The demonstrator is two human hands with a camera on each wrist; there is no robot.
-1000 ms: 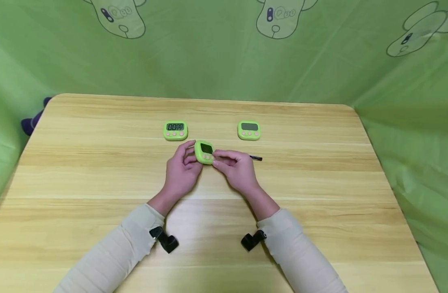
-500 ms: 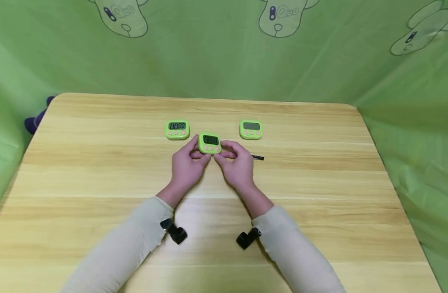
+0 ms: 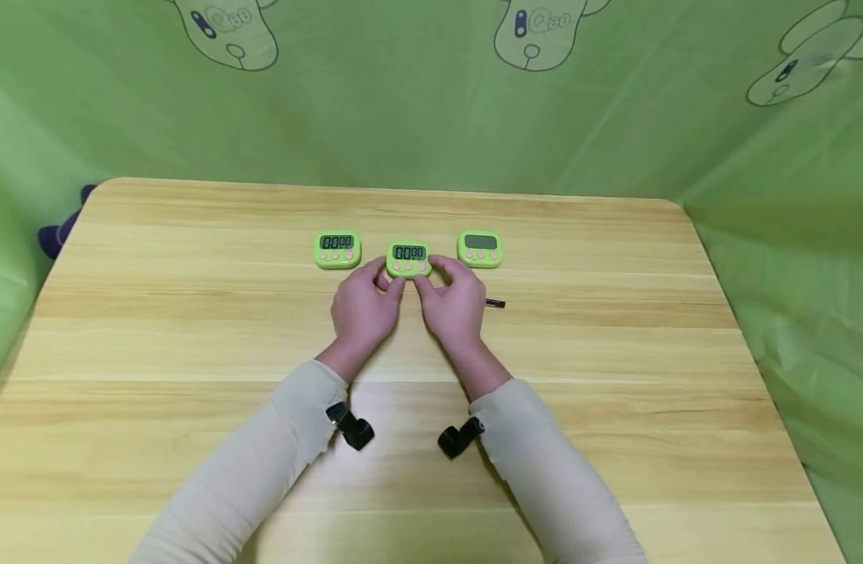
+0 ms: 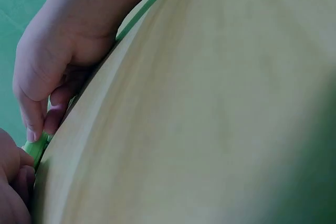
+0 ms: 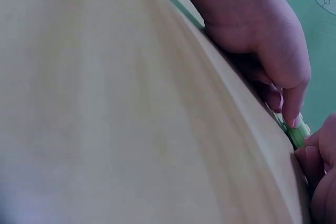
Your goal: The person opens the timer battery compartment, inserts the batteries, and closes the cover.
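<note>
left sleeve (image 3: 255, 462): pale beige | right sleeve (image 3: 553, 470): matching | left wrist mount (image 3: 359, 434): black, angular | right wrist mount (image 3: 453, 442): likewise

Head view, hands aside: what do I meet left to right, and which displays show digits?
Purple object at far left → left timer, digits showing → middle timer, digits showing → right timer, display blank.

wood-grain table (image 3: 192, 329), rounded far corners | green sheeting (image 3: 403, 129) behind, left, right | printed cartoon heads (image 3: 532, 51) | soft tabletop glare

The middle timer (image 3: 409, 259) looks plastic, the tabletop (image 3: 192, 329) wooden.
</note>
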